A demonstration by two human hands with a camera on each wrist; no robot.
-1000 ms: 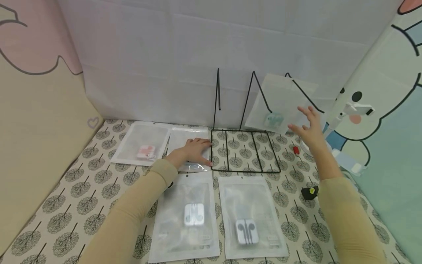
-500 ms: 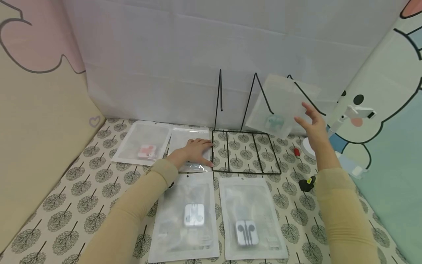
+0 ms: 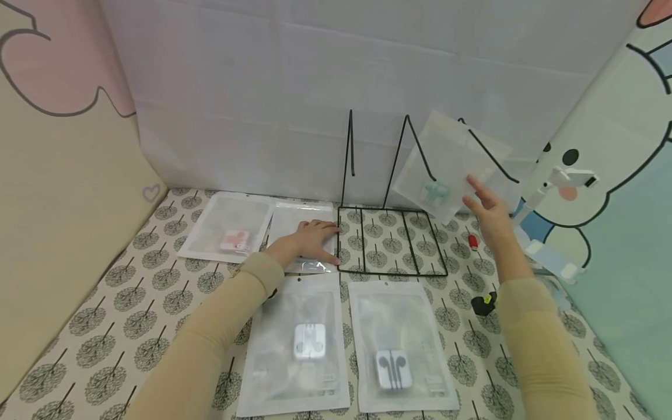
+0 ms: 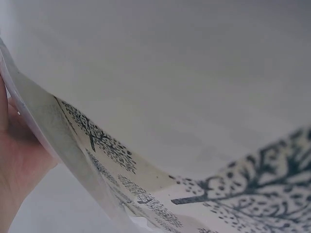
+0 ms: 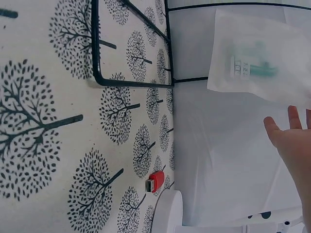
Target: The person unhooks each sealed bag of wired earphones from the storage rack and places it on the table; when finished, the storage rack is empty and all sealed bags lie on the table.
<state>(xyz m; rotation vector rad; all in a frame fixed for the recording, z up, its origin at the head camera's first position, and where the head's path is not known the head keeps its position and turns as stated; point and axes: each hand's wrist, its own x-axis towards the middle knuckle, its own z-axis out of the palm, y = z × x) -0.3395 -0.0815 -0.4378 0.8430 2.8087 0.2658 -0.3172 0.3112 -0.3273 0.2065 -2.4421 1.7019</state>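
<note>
My left hand (image 3: 311,240) lies over a clear plastic bag (image 3: 286,217), its spread fingers and thumb at the left bar of a black wire display rack (image 3: 362,239). A frosted zip bag (image 3: 462,143) with green earphones (image 3: 434,192) inside hangs tilted among the rack's hooks on the right. Just right of that bag is my right hand (image 3: 493,219), raised with fingers parted and holding nothing. In the right wrist view its fingertips (image 5: 293,116) are right by the bag's lower edge.
Two frosted bags with white (image 3: 310,341) and grey-corded earphones (image 3: 394,370) lie in front. Another bag with pink earphones (image 3: 235,239) lies at the left. To the right are a red USB stick (image 3: 473,242), a black object (image 3: 483,304) and a white phone stand (image 3: 535,201).
My right hand shifts slightly right, then back left and down to the hanging bag's edge. The bag has tilted further. My left hand stays at the rack.
</note>
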